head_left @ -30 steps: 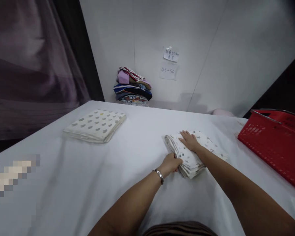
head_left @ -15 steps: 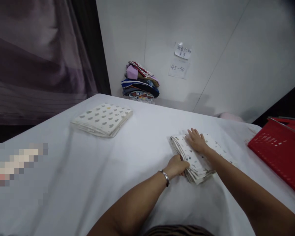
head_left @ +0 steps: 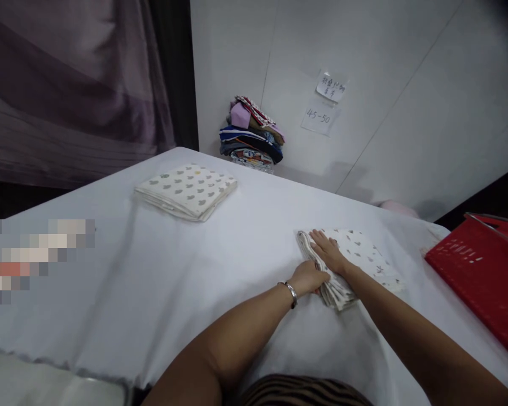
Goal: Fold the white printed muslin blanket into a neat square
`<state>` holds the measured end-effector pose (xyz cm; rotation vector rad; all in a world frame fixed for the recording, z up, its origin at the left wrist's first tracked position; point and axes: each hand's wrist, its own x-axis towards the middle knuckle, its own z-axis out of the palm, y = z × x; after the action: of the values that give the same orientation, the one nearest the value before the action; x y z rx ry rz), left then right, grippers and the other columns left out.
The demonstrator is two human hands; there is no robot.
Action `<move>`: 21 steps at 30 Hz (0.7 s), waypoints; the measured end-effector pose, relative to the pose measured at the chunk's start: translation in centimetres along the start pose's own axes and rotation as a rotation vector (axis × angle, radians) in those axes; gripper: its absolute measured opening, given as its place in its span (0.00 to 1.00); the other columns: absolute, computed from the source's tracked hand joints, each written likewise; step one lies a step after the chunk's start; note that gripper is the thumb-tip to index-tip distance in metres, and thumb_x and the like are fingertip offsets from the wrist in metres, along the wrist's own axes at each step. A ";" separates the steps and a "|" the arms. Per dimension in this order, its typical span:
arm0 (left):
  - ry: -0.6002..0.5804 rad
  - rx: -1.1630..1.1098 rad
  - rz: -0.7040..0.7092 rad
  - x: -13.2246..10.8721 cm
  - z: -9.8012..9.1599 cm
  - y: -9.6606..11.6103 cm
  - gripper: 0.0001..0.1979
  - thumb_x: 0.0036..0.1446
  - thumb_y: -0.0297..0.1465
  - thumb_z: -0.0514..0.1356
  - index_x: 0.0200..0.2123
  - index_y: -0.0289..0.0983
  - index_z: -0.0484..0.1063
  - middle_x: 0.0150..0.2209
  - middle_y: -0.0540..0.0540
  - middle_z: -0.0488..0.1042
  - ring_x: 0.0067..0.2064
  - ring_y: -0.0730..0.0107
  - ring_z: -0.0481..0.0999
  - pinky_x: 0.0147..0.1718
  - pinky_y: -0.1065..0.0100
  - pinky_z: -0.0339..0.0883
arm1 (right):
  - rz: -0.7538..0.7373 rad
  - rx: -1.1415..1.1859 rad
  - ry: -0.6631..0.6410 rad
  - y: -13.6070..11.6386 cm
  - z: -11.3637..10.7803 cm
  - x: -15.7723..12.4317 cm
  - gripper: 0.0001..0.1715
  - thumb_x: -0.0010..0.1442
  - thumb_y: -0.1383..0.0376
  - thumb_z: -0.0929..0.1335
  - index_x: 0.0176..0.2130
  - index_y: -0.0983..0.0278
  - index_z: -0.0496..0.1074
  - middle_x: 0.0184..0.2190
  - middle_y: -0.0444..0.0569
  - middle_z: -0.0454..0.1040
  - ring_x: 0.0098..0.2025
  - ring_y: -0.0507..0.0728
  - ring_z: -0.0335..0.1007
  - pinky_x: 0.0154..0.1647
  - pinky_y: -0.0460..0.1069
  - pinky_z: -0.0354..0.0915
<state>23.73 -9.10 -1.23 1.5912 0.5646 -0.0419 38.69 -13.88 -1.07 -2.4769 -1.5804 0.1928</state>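
A white printed cloth [head_left: 362, 248] lies partly folded in layers on the white-covered table [head_left: 220, 265]. My left hand [head_left: 308, 278], with a silver bracelet at the wrist, grips the near left edge of its folded layers, thumb on top. Flat on top of the cloth, near its left fold, rests my right hand [head_left: 329, 251] with the fingers stretched out. Farther left on the table sits a second folded cloth [head_left: 186, 190], white with grey leaf-like shapes, in a neat square; neither hand touches it.
A red plastic basket [head_left: 478, 276] with a metal handle stands at the right edge. Behind the table rises a stack of folded fabrics [head_left: 253, 135] against the wall, near paper labels [head_left: 319, 117]. A purple curtain [head_left: 76, 90] hangs at the left; a pixelated patch covers part of the table's left.
My right hand has slid left across the cloth toward the folded edge. My left hand keeps its grip. The view has shifted slightly.
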 end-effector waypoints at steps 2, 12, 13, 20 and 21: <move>-0.007 -0.002 -0.004 0.1 0.0 -0.1 0.10 0.44 0.33 0.58 0.30 0.32 0.70 0.19 0.47 0.70 0.18 0.69 0.70 0.17 0.71 0.65 | 0.005 0.026 -0.036 0.0 0.1 0.0 0.31 0.65 0.52 0.51 0.63 0.58 0.50 0.65 0.49 0.45 0.66 0.59 0.33 0.62 0.65 0.37; -0.014 -0.026 0.026 -0.3 0.1 -0.4 0.13 0.45 0.38 0.60 0.31 0.33 0.71 0.22 0.47 0.72 0.22 0.70 0.72 0.19 0.73 0.66 | 0.038 -0.020 0.069 1.8 0.8 -0.8 0.32 0.65 0.53 0.49 0.62 0.61 0.54 0.64 0.51 0.47 0.66 0.60 0.36 0.62 0.64 0.41; -0.013 -0.023 0.042 -0.3 0.2 -0.5 0.14 0.46 0.39 0.60 0.31 0.34 0.71 0.23 0.47 0.72 0.22 0.70 0.72 0.19 0.73 0.66 | 0.020 -0.035 0.062 2.1 1.2 -0.8 0.31 0.65 0.53 0.49 0.62 0.59 0.54 0.64 0.50 0.47 0.66 0.60 0.37 0.61 0.65 0.42; 0.002 0.009 0.067 0.4 0.5 -1.1 0.19 0.53 0.45 0.54 0.29 0.34 0.70 0.20 0.46 0.71 0.20 0.69 0.72 0.20 0.72 0.65 | 0.074 0.190 0.149 1.7 0.0 -0.5 0.30 0.62 0.52 0.54 0.55 0.62 0.66 0.60 0.53 0.58 0.63 0.61 0.48 0.61 0.60 0.48; 0.006 0.009 0.072 0.4 0.5 -1.1 0.18 0.52 0.44 0.54 0.29 0.34 0.70 0.20 0.46 0.71 0.20 0.69 0.72 0.20 0.72 0.65 | 0.107 0.227 0.183 1.0 -0.7 -0.7 0.30 0.61 0.52 0.55 0.52 0.64 0.69 0.57 0.54 0.63 0.61 0.61 0.53 0.59 0.58 0.51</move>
<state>23.82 -9.48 -2.48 1.6196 0.5114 0.0147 39.43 -15.00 -0.66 -2.3309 -1.2788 0.1470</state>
